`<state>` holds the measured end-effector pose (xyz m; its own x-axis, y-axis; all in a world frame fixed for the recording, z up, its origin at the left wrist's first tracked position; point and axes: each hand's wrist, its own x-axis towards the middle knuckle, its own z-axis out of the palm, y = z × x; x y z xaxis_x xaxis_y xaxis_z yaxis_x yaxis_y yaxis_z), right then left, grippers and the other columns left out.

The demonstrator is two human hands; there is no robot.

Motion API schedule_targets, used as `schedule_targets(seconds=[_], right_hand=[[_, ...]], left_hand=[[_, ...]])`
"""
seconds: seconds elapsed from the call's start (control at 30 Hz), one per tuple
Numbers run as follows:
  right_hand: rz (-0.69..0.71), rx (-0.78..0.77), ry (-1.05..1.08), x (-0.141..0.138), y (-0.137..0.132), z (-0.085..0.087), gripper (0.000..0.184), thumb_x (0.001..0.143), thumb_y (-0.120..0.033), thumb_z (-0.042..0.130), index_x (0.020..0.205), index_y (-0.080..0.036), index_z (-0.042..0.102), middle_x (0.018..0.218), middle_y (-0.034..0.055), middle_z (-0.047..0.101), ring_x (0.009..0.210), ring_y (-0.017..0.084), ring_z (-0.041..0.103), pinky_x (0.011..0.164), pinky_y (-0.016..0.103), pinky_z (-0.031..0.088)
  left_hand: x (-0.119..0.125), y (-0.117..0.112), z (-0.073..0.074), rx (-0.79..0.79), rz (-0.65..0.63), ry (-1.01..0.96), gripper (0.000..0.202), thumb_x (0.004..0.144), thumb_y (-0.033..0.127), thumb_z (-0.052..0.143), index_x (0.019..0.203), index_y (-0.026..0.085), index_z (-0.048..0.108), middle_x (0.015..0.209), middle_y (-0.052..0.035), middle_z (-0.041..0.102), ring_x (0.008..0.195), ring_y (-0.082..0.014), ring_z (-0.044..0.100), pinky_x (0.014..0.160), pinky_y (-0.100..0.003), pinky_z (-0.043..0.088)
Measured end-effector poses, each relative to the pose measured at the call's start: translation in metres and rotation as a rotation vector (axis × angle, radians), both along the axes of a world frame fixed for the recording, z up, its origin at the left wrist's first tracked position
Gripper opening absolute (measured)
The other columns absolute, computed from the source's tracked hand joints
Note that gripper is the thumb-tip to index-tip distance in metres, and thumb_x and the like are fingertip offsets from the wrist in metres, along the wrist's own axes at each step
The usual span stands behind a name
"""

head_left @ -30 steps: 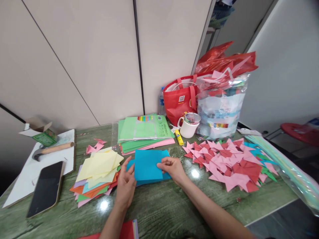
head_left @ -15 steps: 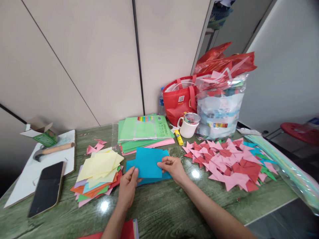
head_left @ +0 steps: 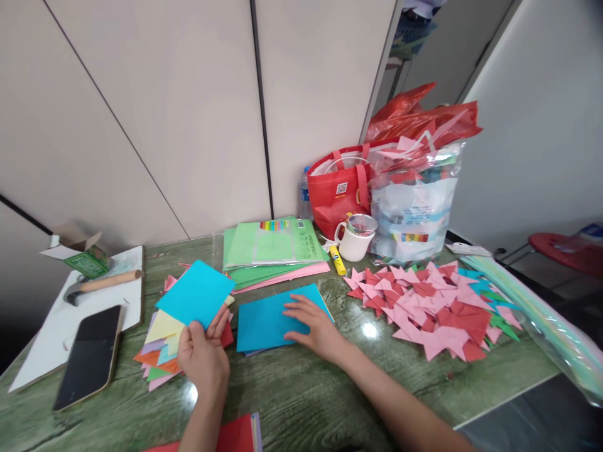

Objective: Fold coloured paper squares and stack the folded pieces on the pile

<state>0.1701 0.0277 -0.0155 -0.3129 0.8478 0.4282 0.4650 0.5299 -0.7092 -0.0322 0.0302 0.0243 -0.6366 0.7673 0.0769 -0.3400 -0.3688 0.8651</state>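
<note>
Between the thumb and fingers of my left hand [head_left: 206, 351] is a square sheet of blue paper [head_left: 195, 293]. That sheet is over a stack of mixed-colour paper squares [head_left: 162, 351], with a pale yellow sheet [head_left: 168, 323] showing beneath it. My right hand [head_left: 318, 326] has its fingers spread over a stack of rectangular paper with a blue sheet on top [head_left: 264, 320]. I cannot tell whether those fingertips touch the sheet.
Folded pink and red paper pieces [head_left: 433, 301] lie in a heap on the right. Behind are green paper packs [head_left: 277, 242], a glue stick [head_left: 337, 260], a white mug [head_left: 354, 242] and a red bag [head_left: 336, 188]. At left lie a phone [head_left: 89, 358] and a wooden-handled tool [head_left: 108, 282].
My left hand has carried the blue square leftward from above the blue stack to the mixed-colour stack. The right hand has let go of the square and spread its fingers.
</note>
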Motion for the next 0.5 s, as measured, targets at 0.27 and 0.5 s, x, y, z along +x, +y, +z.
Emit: schedule_targets(seconds=[0.27,0.5], right_hand=[[0.112,0.043,-0.294,-0.005,-0.004,-0.014,0.058,0.060,-0.044,0.068,0.112,-0.021,0.054,0.123,0.0114,0.049,0.122,0.028,0.031,0.101,0.049,0.022],[0.092,0.048,-0.266,-0.005,-0.005,-0.013,0.039,0.067,-0.037,0.065,0.103,-0.023,0.059,0.119,0.0089,0.053,0.119,0.026,0.037,0.099,0.048,0.026]], left_hand=[[0.007,-0.001,-0.003,-0.021,-0.020,-0.093,0.016,0.080,0.030,0.047,0.072,0.016,0.045,0.080,-0.0108,0.068,0.085,-0.0224,0.064,0.085,-0.044,0.043],[0.012,-0.007,-0.002,-0.174,-0.255,-0.070,0.019,0.075,0.031,0.052,0.083,0.015,0.054,0.063,-0.0045,0.068,0.057,-0.0199,0.065,0.056,-0.033,0.052]])
